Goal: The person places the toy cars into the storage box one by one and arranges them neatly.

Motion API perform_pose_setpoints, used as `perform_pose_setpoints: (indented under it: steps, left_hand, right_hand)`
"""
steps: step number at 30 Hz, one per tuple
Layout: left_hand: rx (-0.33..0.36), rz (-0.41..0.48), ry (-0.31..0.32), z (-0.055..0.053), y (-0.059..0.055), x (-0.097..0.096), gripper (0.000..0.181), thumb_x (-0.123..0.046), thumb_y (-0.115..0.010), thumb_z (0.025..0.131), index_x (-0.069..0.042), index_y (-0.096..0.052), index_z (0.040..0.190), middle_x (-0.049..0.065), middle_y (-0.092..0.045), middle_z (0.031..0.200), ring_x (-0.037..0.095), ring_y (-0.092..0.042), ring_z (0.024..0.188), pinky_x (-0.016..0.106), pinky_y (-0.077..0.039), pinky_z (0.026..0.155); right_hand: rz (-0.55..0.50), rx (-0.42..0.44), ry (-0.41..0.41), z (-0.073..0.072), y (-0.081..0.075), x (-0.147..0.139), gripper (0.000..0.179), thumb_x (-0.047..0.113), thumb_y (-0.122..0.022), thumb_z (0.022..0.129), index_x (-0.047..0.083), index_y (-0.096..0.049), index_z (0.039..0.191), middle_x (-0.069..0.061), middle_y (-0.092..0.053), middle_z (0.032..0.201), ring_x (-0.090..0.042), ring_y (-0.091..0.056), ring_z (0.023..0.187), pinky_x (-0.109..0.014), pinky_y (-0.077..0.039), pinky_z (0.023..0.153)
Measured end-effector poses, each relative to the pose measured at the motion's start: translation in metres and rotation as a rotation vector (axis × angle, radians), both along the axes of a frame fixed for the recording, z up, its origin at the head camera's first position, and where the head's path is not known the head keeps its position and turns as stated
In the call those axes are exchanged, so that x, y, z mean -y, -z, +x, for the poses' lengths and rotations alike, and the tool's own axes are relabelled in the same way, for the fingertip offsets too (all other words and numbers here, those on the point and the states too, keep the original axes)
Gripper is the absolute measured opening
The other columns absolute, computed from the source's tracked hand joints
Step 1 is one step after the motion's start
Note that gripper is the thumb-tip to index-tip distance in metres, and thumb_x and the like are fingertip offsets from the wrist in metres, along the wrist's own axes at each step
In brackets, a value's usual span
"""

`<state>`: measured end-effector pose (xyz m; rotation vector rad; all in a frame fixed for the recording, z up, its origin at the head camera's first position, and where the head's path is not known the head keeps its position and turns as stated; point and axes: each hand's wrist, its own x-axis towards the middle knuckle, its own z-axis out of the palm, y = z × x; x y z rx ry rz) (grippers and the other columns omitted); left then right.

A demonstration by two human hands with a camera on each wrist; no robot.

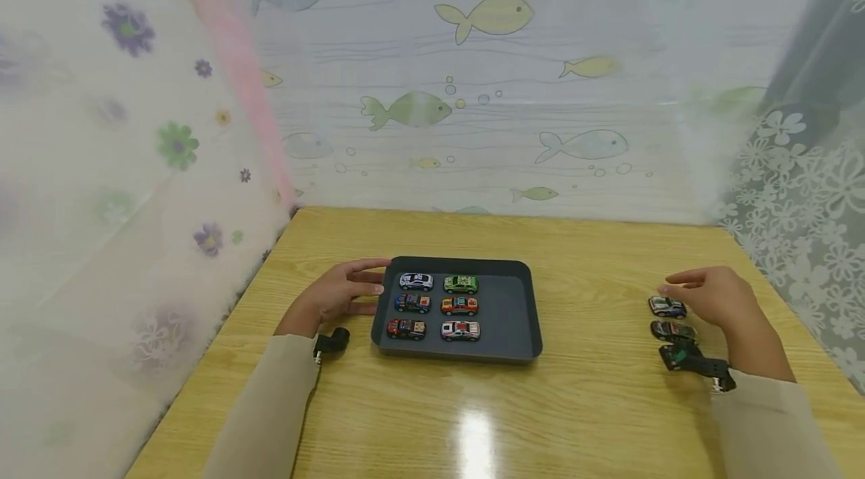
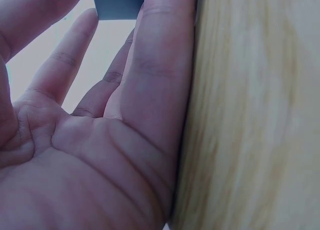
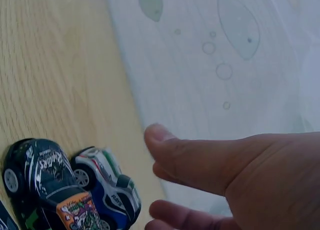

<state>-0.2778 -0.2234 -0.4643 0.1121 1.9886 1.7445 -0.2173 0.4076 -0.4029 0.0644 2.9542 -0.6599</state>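
My left hand (image 1: 341, 291) is at the left side of a dark grey tray (image 1: 523, 314), its fingers extended along the wall. In the left wrist view the palm (image 2: 85, 165) faces the camera and the tray's corner (image 2: 119, 3) shows beyond the fingers. Several toy cars stand inside the tray in two columns, among them a green car (image 1: 461, 284) and a white-and-red car (image 1: 461, 330). At the right, my right hand (image 1: 719, 302) hovers beside a white-and-blue toy car (image 3: 112, 190), fingers loosely extended and holding nothing. A black toy car (image 3: 50, 175) stands alongside that one.
A sliver of another dark car (image 3: 6, 220) shows at the lower left of the right wrist view. The wooden table (image 1: 595, 396) ends at a fish-print curtain (image 1: 419, 164) behind and a flowered curtain (image 1: 169, 239) on the left. Black cameras sit on both wrists.
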Motion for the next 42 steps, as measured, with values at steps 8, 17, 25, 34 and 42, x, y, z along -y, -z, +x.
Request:
perform_pose_setpoints:
  steps: [8,17,25,34,42]
  left_hand:
    - [0.002,0.011,0.001,0.001,0.000,0.000,0.063,-0.015,-0.074,0.097,-0.029,-0.051,0.154,0.016,-0.046,0.158,0.030,-0.067,0.123,0.045,-0.062,0.093]
    - [0.001,0.000,0.013,0.001,-0.002,0.000,0.064,-0.017,-0.075,0.097,-0.030,-0.050,0.154,0.015,-0.045,0.159,0.030,-0.066,0.125,0.045,-0.061,0.094]
    - [-0.002,0.002,0.012,0.001,-0.002,0.000,0.064,-0.017,-0.075,0.097,-0.029,-0.050,0.154,0.015,-0.045,0.159,0.030,-0.066,0.125,0.046,-0.061,0.094]
    - [-0.004,-0.002,0.007,0.002,-0.002,-0.001,0.061,-0.014,-0.072,0.099,-0.030,-0.050,0.154,0.015,-0.045,0.159,0.030,-0.066,0.125,0.046,-0.061,0.094]
    - [-0.003,-0.006,-0.002,0.001,-0.003,-0.002,0.062,-0.016,-0.074,0.097,-0.030,-0.051,0.153,0.015,-0.046,0.159,0.030,-0.067,0.124,0.046,-0.061,0.094]
  right_hand:
    - [-0.018,0.116,0.038,-0.001,0.005,-0.009,0.073,0.057,-0.064,0.098,-0.003,-0.061,0.140,-0.042,-0.048,0.143,-0.064,-0.048,0.119,-0.065,-0.051,0.083]
    - [-0.022,0.114,0.031,-0.002,0.008,-0.006,0.062,0.053,-0.068,0.097,-0.001,-0.071,0.127,-0.042,-0.051,0.140,-0.065,-0.045,0.121,-0.071,-0.046,0.092]
    - [-0.026,0.115,0.013,-0.004,0.008,-0.001,0.064,0.055,-0.070,0.095,-0.002,-0.074,0.123,-0.029,-0.071,0.117,-0.055,-0.060,0.108,-0.067,-0.051,0.085]
    - [-0.019,0.108,-0.094,-0.008,0.012,0.001,0.061,0.047,-0.074,0.095,-0.004,-0.071,0.126,-0.015,-0.079,0.099,-0.033,-0.073,0.088,-0.059,-0.057,0.081]
    - [-0.035,0.049,-0.139,-0.007,0.016,0.008,0.056,0.046,-0.075,0.094,-0.002,-0.074,0.124,-0.011,-0.079,0.098,-0.016,-0.070,0.078,-0.047,-0.060,0.073]
